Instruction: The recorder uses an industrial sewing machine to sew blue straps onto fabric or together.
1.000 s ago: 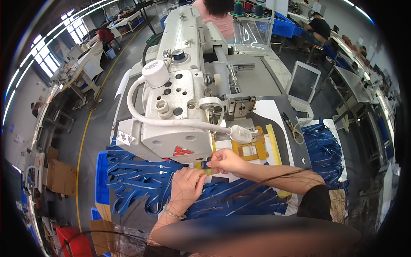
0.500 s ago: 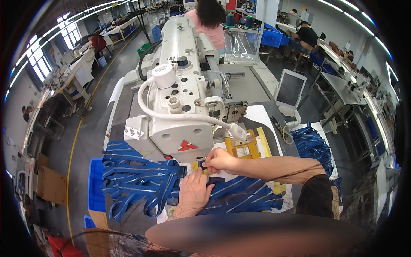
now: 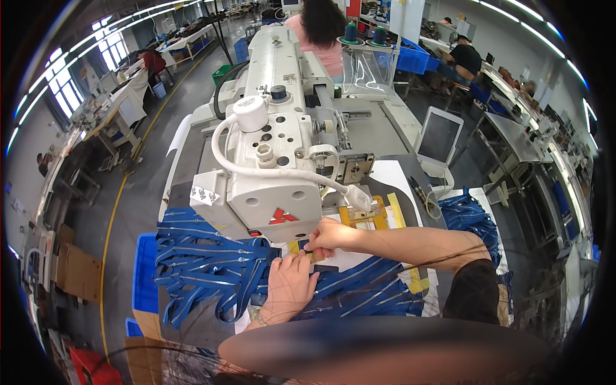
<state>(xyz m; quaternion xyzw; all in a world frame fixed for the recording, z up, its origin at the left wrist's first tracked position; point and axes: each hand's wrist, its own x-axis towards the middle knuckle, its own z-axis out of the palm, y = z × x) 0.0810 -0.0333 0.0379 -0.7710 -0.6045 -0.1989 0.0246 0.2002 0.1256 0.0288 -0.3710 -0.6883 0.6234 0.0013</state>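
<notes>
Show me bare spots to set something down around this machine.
Bare: the grey bed right of the machine arm; the white sheet beyond the yellow frame, bordered by dark tabletop. Crowded: before the machine head, where left hand and right hand sit among blue zippers.

yellow-lined grey floor [image 3: 147, 186], tall bright windows [image 3: 66, 94], white strip lights [image 3: 540, 37] overhead

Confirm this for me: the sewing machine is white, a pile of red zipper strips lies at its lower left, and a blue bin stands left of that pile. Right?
Not quite: the head view shows that the zipper strips are blue, not red. The sewing machine is white, and the blue bin stands left of the pile.
</notes>
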